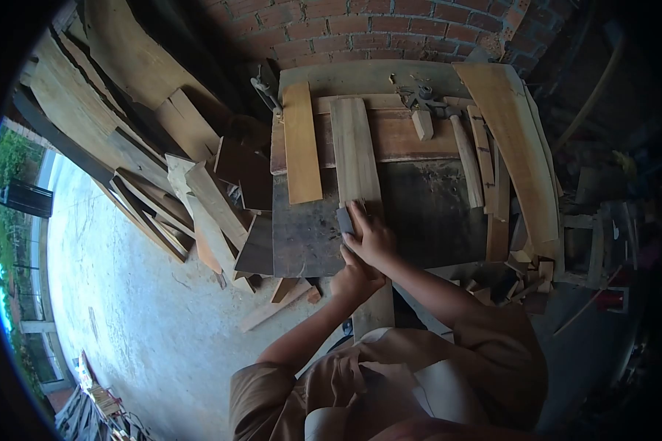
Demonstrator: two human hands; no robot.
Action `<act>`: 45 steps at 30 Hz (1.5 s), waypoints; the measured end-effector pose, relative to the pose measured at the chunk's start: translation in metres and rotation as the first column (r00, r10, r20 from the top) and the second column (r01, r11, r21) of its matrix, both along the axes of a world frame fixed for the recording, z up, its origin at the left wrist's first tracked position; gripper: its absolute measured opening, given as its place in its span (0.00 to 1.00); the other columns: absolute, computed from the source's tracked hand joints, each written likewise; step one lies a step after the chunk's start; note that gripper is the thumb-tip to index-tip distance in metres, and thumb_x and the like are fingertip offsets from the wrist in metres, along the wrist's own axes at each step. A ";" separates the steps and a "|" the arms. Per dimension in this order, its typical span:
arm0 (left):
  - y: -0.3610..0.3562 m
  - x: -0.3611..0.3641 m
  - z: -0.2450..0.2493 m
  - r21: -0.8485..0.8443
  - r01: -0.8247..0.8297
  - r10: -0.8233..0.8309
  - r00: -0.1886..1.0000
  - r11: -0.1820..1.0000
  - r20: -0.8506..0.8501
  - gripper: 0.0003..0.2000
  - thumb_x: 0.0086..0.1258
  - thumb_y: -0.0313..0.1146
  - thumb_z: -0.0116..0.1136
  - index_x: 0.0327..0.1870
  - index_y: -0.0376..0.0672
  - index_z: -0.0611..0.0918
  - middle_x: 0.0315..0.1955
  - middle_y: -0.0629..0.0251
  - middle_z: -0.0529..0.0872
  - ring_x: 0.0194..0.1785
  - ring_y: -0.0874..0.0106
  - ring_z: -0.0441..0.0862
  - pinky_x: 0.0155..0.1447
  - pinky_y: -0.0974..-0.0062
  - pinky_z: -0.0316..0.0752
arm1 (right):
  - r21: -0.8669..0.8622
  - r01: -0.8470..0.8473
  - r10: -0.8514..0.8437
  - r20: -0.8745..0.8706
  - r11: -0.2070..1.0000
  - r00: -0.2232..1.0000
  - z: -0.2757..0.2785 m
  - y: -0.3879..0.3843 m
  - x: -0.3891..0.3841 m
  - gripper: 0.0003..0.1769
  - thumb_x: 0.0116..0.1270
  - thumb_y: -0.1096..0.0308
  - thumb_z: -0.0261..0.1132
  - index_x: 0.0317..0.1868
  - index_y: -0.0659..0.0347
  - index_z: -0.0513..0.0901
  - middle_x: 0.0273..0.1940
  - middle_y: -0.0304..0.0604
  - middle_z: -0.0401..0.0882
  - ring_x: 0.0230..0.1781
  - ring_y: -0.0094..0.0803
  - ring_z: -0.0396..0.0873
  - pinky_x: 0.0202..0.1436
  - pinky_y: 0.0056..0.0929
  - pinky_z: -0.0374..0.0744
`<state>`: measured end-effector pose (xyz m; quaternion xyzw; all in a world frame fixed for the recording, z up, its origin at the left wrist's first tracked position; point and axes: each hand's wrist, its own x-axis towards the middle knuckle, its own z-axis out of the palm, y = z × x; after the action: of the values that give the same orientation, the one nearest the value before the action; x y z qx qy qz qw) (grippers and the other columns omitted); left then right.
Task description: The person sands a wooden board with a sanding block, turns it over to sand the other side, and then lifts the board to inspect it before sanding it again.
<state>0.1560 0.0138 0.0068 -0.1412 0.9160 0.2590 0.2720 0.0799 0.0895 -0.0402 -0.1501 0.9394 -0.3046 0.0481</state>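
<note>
A long, pale wooden board (354, 143) lies lengthwise on the workbench, its near end reaching past the front edge toward my body. My right hand (374, 241) is closed on a small grey block (345, 220), which rests on the board near its left edge. Just below, my left hand (357, 281) grips the same board at the bench's front edge, its thumb pointing forward. The undersides of both hands' fingers are partly hidden. To the left of the board lies a shorter yellowish plank (302, 147).
The dark workbench (434, 213) holds a hammer (465, 158), a small wood block (422, 125), a metal clamp (266, 92) and a wide plank (511, 140) at right. Wood slabs (99, 110) lean at left. Offcuts (518, 279) lie at lower right; a brick wall (331, 29) stands behind.
</note>
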 end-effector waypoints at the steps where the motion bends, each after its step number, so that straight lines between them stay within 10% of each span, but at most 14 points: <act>1: 0.006 0.028 -0.005 0.001 0.027 -0.027 0.999 1.000 0.040 0.60 0.45 0.60 0.61 0.63 0.21 0.38 0.32 0.47 0.83 0.30 0.59 0.83 0.31 0.66 0.78 | 0.014 -0.021 0.021 0.026 1.000 0.999 0.001 0.010 0.029 0.44 0.52 0.48 0.64 0.68 0.34 0.52 0.40 0.58 0.73 0.35 0.53 0.78 0.35 0.45 0.78; 6: 0.013 0.084 -0.014 0.071 0.057 -0.062 0.995 0.996 0.078 0.62 0.44 0.58 0.64 0.63 0.22 0.34 0.28 0.48 0.83 0.28 0.57 0.83 0.30 0.65 0.78 | 0.014 -0.029 0.031 -0.174 0.999 0.984 0.009 0.026 0.085 0.44 0.52 0.48 0.64 0.69 0.40 0.54 0.37 0.57 0.75 0.31 0.50 0.79 0.31 0.43 0.78; 9: 0.007 0.064 -0.019 0.081 0.033 -0.037 0.998 0.996 0.050 0.62 0.43 0.59 0.64 0.63 0.22 0.35 0.27 0.48 0.83 0.27 0.57 0.83 0.29 0.66 0.78 | 0.125 -0.070 0.057 0.103 0.990 0.993 0.016 0.017 0.056 0.44 0.52 0.48 0.64 0.68 0.40 0.54 0.37 0.57 0.76 0.32 0.51 0.79 0.32 0.43 0.78; 19: -0.062 -0.182 -0.003 -0.098 0.048 -0.067 0.976 0.994 -0.209 0.59 0.43 0.60 0.62 0.63 0.21 0.45 0.37 0.44 0.82 0.41 0.56 0.82 0.42 0.65 0.77 | 0.057 0.043 -0.046 0.058 0.997 0.997 0.024 -0.059 -0.194 0.41 0.55 0.47 0.62 0.68 0.40 0.55 0.53 0.51 0.73 0.49 0.49 0.76 0.49 0.42 0.76; 24: -0.086 -0.269 -0.001 -0.160 0.041 -0.090 0.946 0.986 -0.311 0.59 0.41 0.64 0.62 0.63 0.21 0.49 0.40 0.45 0.81 0.43 0.57 0.81 0.45 0.65 0.76 | 0.046 0.041 -0.041 -0.004 0.998 0.999 0.038 -0.083 -0.280 0.40 0.56 0.43 0.58 0.68 0.39 0.54 0.43 0.57 0.78 0.44 0.49 0.78 0.48 0.42 0.76; 38: 0.004 0.064 -0.011 0.038 0.109 -0.112 0.988 0.993 0.102 0.60 0.45 0.60 0.61 0.63 0.21 0.38 0.27 0.48 0.82 0.28 0.58 0.83 0.29 0.66 0.78 | 0.028 0.007 -0.005 -0.078 1.000 0.997 0.000 0.027 0.079 0.44 0.55 0.47 0.62 0.69 0.38 0.51 0.37 0.60 0.74 0.31 0.53 0.79 0.33 0.46 0.78; 45: 0.007 0.042 -0.028 -0.021 0.183 -0.184 0.982 0.983 -0.048 0.62 0.45 0.62 0.61 0.61 0.17 0.36 0.25 0.49 0.82 0.25 0.59 0.83 0.25 0.67 0.77 | 0.108 -0.013 0.009 0.032 0.994 0.999 0.012 0.023 0.038 0.43 0.54 0.46 0.62 0.69 0.38 0.53 0.35 0.58 0.75 0.32 0.52 0.79 0.34 0.44 0.78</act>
<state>0.1977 0.0204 -0.0214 -0.0518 0.9337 0.2286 0.2708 0.1180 0.1128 -0.0282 -0.1477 0.9527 -0.2555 0.0726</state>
